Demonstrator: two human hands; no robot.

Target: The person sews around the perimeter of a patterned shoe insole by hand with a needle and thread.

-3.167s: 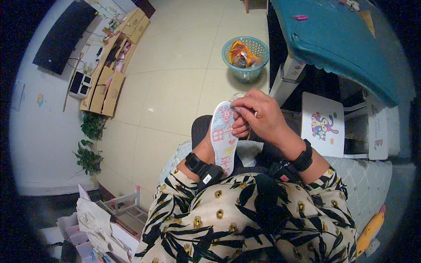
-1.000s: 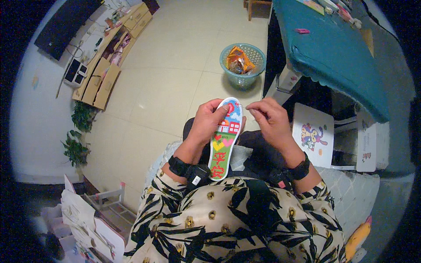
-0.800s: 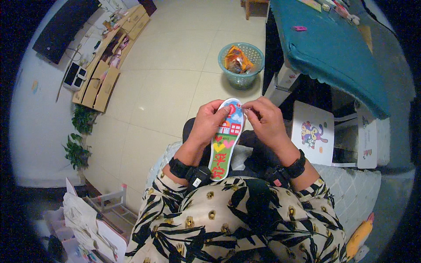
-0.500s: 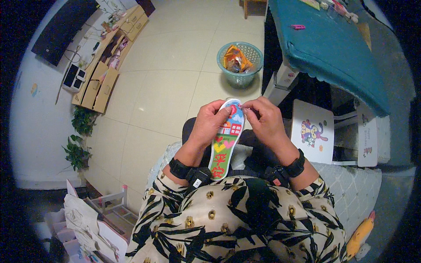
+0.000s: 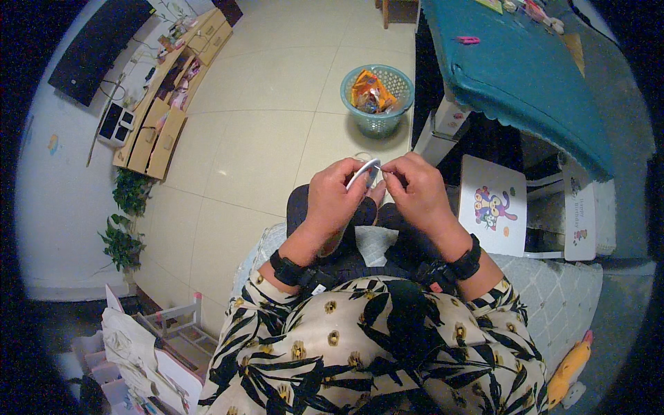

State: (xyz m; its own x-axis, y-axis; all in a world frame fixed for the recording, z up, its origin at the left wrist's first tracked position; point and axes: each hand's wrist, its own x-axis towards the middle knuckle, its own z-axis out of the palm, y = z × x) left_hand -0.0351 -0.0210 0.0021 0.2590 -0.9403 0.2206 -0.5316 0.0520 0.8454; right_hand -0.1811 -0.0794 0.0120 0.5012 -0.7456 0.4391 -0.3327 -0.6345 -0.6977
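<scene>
From the head view I note the left hand [image 5: 330,200] closed around an insole [image 5: 362,173] held edge-on above the lap, the right hand [image 5: 415,190] pinching at its upper edge, a teal basket [image 5: 377,97] on the floor beyond and well apart.

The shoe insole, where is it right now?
In the head view the insole sits near the centre, edge-on, gripped by the left hand with the right hand pinching at its top edge, above the person's lap and below the teal basket.
</scene>
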